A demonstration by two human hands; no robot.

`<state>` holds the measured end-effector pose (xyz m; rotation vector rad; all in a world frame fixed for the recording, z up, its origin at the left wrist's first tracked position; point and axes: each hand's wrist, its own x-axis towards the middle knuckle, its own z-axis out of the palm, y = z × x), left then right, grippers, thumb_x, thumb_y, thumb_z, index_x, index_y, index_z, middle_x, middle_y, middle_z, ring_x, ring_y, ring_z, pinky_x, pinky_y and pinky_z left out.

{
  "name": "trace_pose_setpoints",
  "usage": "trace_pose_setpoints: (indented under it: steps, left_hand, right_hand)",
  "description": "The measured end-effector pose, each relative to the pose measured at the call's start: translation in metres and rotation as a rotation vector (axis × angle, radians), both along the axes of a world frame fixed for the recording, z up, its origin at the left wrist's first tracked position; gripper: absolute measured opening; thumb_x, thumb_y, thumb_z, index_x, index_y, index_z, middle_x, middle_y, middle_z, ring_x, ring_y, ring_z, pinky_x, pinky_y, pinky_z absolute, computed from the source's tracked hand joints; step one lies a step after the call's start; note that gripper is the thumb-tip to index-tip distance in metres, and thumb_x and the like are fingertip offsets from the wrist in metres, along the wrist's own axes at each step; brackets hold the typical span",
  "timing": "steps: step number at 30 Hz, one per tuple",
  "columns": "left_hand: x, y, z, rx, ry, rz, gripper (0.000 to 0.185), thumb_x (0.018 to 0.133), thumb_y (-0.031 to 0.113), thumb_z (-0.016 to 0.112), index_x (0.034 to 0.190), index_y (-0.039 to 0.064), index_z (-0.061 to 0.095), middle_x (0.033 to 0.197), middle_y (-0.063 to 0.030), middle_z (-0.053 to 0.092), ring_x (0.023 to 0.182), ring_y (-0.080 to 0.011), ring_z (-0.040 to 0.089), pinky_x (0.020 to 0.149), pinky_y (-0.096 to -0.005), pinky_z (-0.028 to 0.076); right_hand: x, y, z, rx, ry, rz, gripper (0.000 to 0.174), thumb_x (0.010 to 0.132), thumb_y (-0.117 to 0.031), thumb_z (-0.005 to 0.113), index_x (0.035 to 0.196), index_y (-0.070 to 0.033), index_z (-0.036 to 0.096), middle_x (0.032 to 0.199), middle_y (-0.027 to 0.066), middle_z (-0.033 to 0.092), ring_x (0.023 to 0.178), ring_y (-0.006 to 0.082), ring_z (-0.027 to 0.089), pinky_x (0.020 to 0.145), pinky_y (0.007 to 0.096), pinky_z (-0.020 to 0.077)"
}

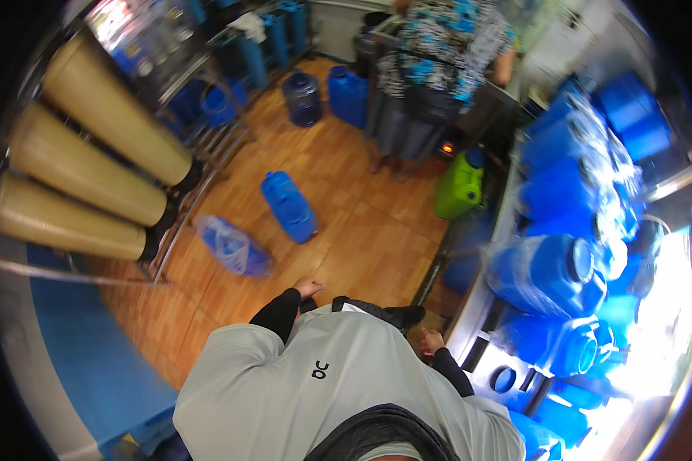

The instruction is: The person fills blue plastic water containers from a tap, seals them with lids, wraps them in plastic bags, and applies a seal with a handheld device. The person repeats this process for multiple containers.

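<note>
My left hand [308, 287] hangs by my side above the wood-patterned floor [352, 248], its fingers loosely curled; I see nothing held in it. On the floor ahead of it lie a blue plastic water jug [289, 207] and a blue container in a clear plastic bag [234, 246]. Low on my other side is my right hand [432, 342], beside the edge of a metal counter [474, 322]. Its fingers look bent, and no object shows in it. Both hands are small and partly blurred, so their grip is unclear.
A person [432, 75] stands at the far side, facing away, near a green jerrycan [461, 184]. Blue plastic-wrapped containers [545, 271] crowd the right counter. Tall tan filter tanks [86, 167] stand in a metal frame at left. A round water bottle [303, 98] stands farther back.
</note>
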<state>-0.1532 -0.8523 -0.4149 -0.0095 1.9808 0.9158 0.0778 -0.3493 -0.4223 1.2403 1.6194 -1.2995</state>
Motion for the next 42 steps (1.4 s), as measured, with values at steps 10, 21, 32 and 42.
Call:
trace_pose_setpoints:
  steps: [10,21,32,42]
  left_hand:
    - [0.144,-0.258,-0.025,0.011,0.052,0.594,0.040,0.098,0.044,0.065,0.076,0.011,0.061,0.060,-0.0021,0.053,0.048,-0.0147,0.050,0.044,-0.0324,0.039]
    - [0.290,-0.307,-0.052,0.117,-0.555,1.175,0.030,0.100,0.044,0.063,0.089,0.016,0.066,0.064,-0.0008,0.055,0.048,-0.0181,0.051,0.043,-0.0358,0.044]
    - [0.203,-0.229,-0.013,0.020,-0.456,1.276,0.046,0.095,0.043,0.073,0.122,0.005,0.067,0.100,-0.0062,0.072,0.084,-0.0150,0.069,0.066,-0.0300,0.055]
    - [0.117,-0.269,-0.041,-0.058,-0.179,1.084,0.047,0.097,0.043,0.070,0.117,0.000,0.070,0.098,-0.0123,0.076,0.092,-0.0210,0.072,0.084,-0.0357,0.055]
  right_hand:
    - [-0.169,-0.236,-0.020,0.318,0.556,0.756,0.049,0.089,-0.041,0.069,0.115,0.001,0.068,0.095,0.0225,0.074,0.090,0.0350,0.072,0.080,0.0440,0.0565]
    - [-0.447,-0.452,-0.008,0.222,0.640,1.063,0.042,0.085,-0.043,0.073,0.106,-0.006,0.075,0.101,0.0182,0.075,0.102,0.0339,0.072,0.089,0.0424,0.0550]
    - [-0.662,-0.596,-0.215,0.426,0.774,1.239,0.024,0.082,-0.025,0.070,0.100,-0.014,0.080,0.110,0.0219,0.073,0.110,0.0396,0.067,0.098,0.0452,0.0535]
    - [-0.588,-0.554,-0.145,0.183,1.083,0.958,0.009,0.079,-0.010,0.070,0.083,-0.011,0.079,0.100,0.0218,0.064,0.086,0.0387,0.066,0.075,0.0470,0.0538]
